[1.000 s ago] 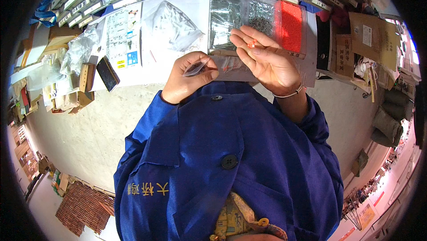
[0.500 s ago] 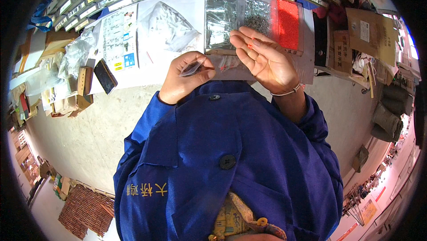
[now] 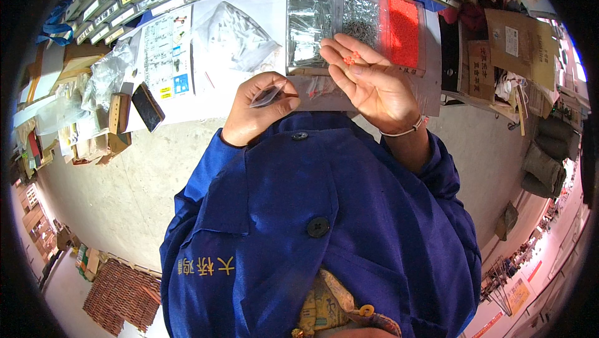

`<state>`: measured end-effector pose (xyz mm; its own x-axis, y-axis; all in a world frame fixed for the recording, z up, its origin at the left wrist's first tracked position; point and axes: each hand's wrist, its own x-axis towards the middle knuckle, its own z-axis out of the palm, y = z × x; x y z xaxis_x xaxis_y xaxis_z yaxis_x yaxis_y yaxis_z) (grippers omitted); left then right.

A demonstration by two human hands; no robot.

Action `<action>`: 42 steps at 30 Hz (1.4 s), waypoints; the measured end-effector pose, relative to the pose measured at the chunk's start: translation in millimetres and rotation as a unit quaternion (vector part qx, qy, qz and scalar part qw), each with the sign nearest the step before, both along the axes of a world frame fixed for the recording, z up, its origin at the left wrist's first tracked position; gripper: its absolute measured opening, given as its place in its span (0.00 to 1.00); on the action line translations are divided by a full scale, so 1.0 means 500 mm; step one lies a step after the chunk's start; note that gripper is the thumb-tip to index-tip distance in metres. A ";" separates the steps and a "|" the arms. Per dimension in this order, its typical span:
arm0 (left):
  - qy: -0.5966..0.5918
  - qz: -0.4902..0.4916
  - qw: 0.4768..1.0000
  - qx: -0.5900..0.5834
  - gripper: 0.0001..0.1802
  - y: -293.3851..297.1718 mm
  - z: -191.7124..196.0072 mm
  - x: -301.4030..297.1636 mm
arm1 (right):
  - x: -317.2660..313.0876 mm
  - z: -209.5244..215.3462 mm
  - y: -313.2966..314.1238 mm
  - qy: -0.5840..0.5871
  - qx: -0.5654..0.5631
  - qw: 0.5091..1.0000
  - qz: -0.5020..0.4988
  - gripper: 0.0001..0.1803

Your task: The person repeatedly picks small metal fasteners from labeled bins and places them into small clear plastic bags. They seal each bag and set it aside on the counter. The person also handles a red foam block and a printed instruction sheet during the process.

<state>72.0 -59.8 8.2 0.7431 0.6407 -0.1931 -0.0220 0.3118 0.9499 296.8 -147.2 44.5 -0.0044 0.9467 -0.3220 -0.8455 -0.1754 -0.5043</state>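
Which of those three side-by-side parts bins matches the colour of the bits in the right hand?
The rightmost bin: its red pieces match the red bits in the right hand. The other two hold silvery parts.

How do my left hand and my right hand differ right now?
Your left hand is curled, while your right hand is opened out, palm up. The left hand grips a small clear plastic bag; the right hand bears a few small red pieces. A thin bracelet circles the right hand's wrist, but none shows at the left hand's. Both are bare and come out of blue sleeves.
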 end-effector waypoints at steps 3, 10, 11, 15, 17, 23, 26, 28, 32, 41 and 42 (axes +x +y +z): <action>0.000 -0.001 1.000 0.009 0.06 -0.001 0.000 0.000 | -0.002 0.002 -0.001 -0.009 0.010 1.000 0.002 0.27; -0.002 0.002 1.000 0.001 0.05 -0.003 0.001 -0.001 | -0.003 0.000 -0.003 0.001 0.001 1.000 -0.004 0.26; -0.001 0.003 1.000 0.000 0.05 -0.003 0.001 -0.001 | -0.002 -0.001 -0.004 0.002 0.001 1.000 -0.003 0.26; 0.004 0.005 1.000 0.001 0.05 -0.004 0.001 -0.001 | -0.002 -0.003 -0.005 0.028 0.002 0.999 -0.017 0.22; -0.001 0.004 1.000 0.007 0.05 -0.004 0.001 -0.001 | -0.002 -0.002 -0.005 0.029 -0.002 0.999 -0.019 0.22; 0.000 0.007 1.000 0.005 0.05 -0.005 0.000 -0.001 | -0.005 0.007 -0.006 0.018 -0.011 1.000 -0.023 0.22; 0.003 0.004 1.000 0.018 0.05 -0.004 0.003 0.001 | -0.005 0.012 -0.005 0.014 -0.011 1.000 -0.020 0.22; 0.008 0.004 1.000 0.013 0.05 -0.004 0.005 0.001 | -0.003 0.015 -0.005 0.029 -0.017 0.999 -0.014 0.23; 0.028 -0.006 0.999 0.026 0.08 -0.001 0.008 -0.001 | 0.000 0.029 -0.004 0.043 -0.031 0.998 0.021 0.24; 0.065 0.111 0.958 0.255 0.12 -0.015 -0.012 0.027 | -0.051 0.101 -0.004 0.006 -0.062 0.988 0.139 0.18; 0.068 0.123 0.949 0.282 0.13 -0.016 -0.014 0.030 | -0.060 0.102 0.000 -0.005 -0.084 0.986 0.142 0.17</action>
<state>87.0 -67.7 1.4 0.5507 0.8214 0.1483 0.1064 -0.2453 0.9636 266.7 -147.1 95.7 -0.2574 0.8416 -0.4748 -0.7455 -0.4856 -0.4565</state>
